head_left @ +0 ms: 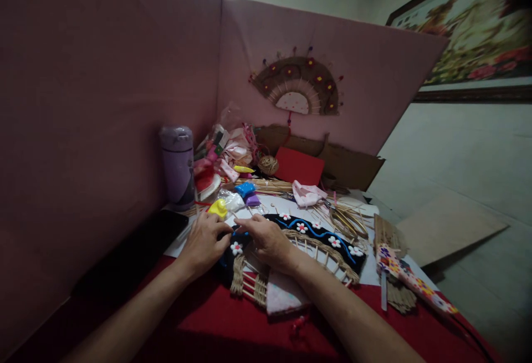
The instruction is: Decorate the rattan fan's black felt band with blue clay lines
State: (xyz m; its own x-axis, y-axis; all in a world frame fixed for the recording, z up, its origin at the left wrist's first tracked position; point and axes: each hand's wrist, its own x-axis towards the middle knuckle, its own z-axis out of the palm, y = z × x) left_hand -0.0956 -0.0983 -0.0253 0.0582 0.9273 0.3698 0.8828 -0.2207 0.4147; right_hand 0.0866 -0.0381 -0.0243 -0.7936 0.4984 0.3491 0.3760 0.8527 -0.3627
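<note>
Handmade fan: the fan (310, 236) lies spread on the worktop (199, 318), directly before the person, its curved edge facing away.
Fan surface: a black band bears white flowers with reddish centres and a wavy blue line; below it run a twine braid, bare sticks and a pale speckled panel (286, 294) at the base.
Left hand: the left hand (210, 241) is at the fan's left end, thumb and fingers bent towards each other; whether its grip pinches anything cannot be told.
Right hand: the right hand (268, 241) reaches over the fan from the right, its fingertips near those of the left hand; its grip is bent, and what it may pinch cannot be told.
Packets: beyond the hands lie a yellow packet (217, 208), a blue packet (245, 188) and a purple packet (252, 200).
Left margin: a lilac flask (178, 166) stands upright near the pink partition (124, 102).
Rear: a ball of twine (268, 165) lies just beside a red card (299, 166).
Right margin: gold-handled scissors (349, 223) lie beyond the fan; a flower-patterned tool (415, 279) lies further right.
Partition, rear face: a brown fan (316, 77) with yellow-centred flowers hangs there.
</note>
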